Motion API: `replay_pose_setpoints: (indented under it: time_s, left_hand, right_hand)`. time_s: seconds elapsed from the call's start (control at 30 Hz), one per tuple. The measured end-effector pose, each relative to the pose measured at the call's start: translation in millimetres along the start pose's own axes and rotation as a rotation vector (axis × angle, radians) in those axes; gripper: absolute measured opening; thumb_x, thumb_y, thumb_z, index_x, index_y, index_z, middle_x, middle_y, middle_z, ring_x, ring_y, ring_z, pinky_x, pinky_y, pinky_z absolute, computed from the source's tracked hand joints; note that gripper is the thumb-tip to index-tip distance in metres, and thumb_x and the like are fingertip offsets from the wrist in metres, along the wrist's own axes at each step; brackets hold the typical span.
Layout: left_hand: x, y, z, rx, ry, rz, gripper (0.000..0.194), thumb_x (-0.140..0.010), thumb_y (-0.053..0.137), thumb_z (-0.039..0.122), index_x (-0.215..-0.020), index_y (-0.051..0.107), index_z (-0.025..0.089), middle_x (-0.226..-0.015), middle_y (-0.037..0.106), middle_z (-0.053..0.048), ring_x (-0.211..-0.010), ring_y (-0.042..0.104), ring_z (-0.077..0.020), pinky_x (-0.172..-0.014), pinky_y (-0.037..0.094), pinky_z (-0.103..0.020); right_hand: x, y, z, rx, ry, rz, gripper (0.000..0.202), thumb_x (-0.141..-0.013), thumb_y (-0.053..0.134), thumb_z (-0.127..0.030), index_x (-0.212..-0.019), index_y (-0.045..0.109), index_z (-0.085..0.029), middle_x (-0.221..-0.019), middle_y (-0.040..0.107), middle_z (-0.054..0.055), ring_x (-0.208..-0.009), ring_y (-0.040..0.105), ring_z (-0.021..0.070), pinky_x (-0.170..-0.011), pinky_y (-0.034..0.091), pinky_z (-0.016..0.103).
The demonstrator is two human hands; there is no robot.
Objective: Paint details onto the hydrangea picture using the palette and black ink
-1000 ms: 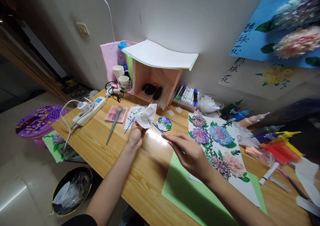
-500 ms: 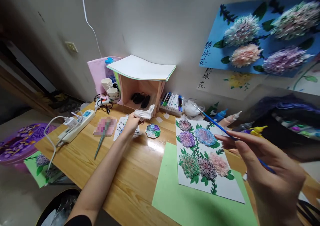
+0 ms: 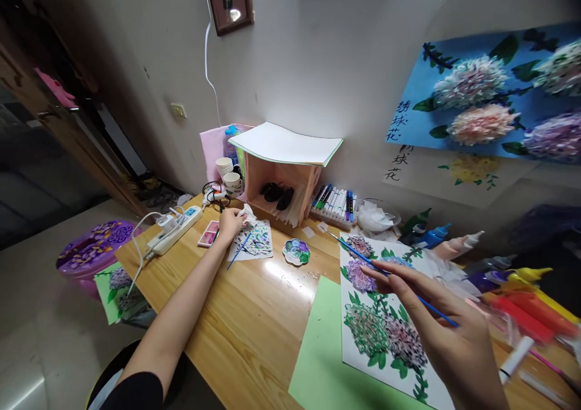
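Note:
My right hand [image 3: 436, 313] grips a thin blue paintbrush [image 3: 358, 254] above a white sheet with painted, textured flowers [image 3: 367, 328]. This flower picture lies on a light green sheet [image 3: 313, 349]. My left hand [image 3: 230, 223] reaches across the table, its fingers closed on a crumpled white tissue [image 3: 247, 213]. Beside it lies a paint-spotted paper [image 3: 261, 240] with another blue brush [image 3: 239, 251] across it. A small flower-shaped palette [image 3: 296, 252] with green, blue and purple paint sits between my two hands.
A pink box shelf [image 3: 290, 180] holding dark objects stands against the wall, with markers [image 3: 334, 203] and a plastic bowl [image 3: 376, 216] to its right. Paint bottles [image 3: 454, 246] crowd the right side. A power strip [image 3: 175, 231] lies at the table's left edge; a purple tub [image 3: 77, 271] stands beyond.
The view has swung left. My left hand with the tissue has moved left, away from the palette, to the far edge of the spotted paper. My right hand still holds the brush over the picture.

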State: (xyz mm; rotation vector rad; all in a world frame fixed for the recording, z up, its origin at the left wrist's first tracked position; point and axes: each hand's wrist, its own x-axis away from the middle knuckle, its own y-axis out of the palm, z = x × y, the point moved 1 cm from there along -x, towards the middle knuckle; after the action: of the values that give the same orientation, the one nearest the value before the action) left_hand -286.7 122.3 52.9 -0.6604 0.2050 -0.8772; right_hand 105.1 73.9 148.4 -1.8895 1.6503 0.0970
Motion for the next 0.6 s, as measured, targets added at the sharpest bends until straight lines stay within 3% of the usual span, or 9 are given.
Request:
replay_pose_setpoints:
  time_s: [0.13, 0.23, 0.33, 0.43, 0.5, 0.6]
  left_hand:
    - [-16.0, 4.1, 8.3, -0.183, 0.059, 0.044, 0.035, -0.087, 0.054, 0.033, -0.117, 0.052, 0.016, -0.118, 0.056, -0.009, -0.099, 0.058, -0.0209, -0.082, 0.050, -0.042]
    - [-15.3, 3.6, 16.6, -0.286, 0.115, 0.091, 0.032, -0.082, 0.061, 0.031, -0.111, 0.058, 0.017, -0.115, 0.057, -0.010, -0.103, 0.057, -0.0245, -0.086, 0.047, -0.041]
    - [-0.2, 2.8, 25.5, -0.356, 0.186, 0.181, 0.035, -0.078, 0.063, 0.026, -0.111, 0.059, 0.014, -0.123, 0.053, -0.016, -0.118, 0.047, -0.0318, -0.095, 0.039, -0.041]
    - [27.3, 10.8, 33.7, -0.390, 0.259, 0.236, 0.038, -0.088, 0.047, 0.029, -0.121, 0.052, 0.012, -0.130, 0.047, -0.019, -0.126, 0.039, -0.0312, -0.101, 0.031, -0.041]
    - [47.4, 23.6, 37.4, -0.397, 0.302, 0.167, 0.034, -0.090, 0.042, 0.032, -0.114, 0.058, 0.014, -0.121, 0.056, -0.015, -0.118, 0.048, -0.0269, -0.098, 0.034, -0.036]
    - [71.6, 48.7, 38.2, -0.412, 0.305, -0.012, 0.026, -0.086, 0.050, 0.035, -0.091, 0.068, 0.018, -0.098, 0.068, -0.010, -0.095, 0.061, -0.0229, -0.083, 0.042, -0.030]
  right_hand:
    - [2.8, 4.3, -4.2, -0.016, 0.013, -0.004, 0.021, -0.081, 0.060, -0.035, -0.099, 0.068, -0.027, -0.087, 0.075, -0.001, -0.077, 0.071, 0.0138, -0.068, 0.058, 0.016]
    - [4.5, 4.6, -8.8, -0.033, 0.070, 0.042, 0.022, -0.081, 0.059, -0.036, -0.099, 0.068, -0.026, -0.087, 0.075, 0.000, -0.078, 0.071, 0.0141, -0.066, 0.058, 0.016]
    - [4.4, 4.5, -9.6, -0.060, 0.109, 0.086, 0.022, -0.082, 0.058, -0.036, -0.099, 0.068, -0.025, -0.088, 0.074, 0.001, -0.077, 0.071, 0.0146, -0.067, 0.058, 0.019]
    - [2.0, 4.0, -4.7, -0.076, 0.117, 0.082, 0.021, -0.082, 0.059, -0.035, -0.098, 0.068, -0.024, -0.089, 0.073, 0.002, -0.078, 0.070, 0.0149, -0.070, 0.059, 0.022]
    - [-0.4, 3.2, 0.0, -0.108, 0.129, 0.085, 0.020, -0.082, 0.060, -0.034, -0.098, 0.068, -0.024, -0.090, 0.073, 0.002, -0.081, 0.069, 0.0148, -0.073, 0.059, 0.023]
    - [-4.3, 0.1, 5.2, -0.171, 0.128, 0.120, 0.019, -0.081, 0.062, -0.032, -0.096, 0.068, -0.024, -0.094, 0.072, 0.003, -0.083, 0.068, 0.0151, -0.076, 0.058, 0.026]
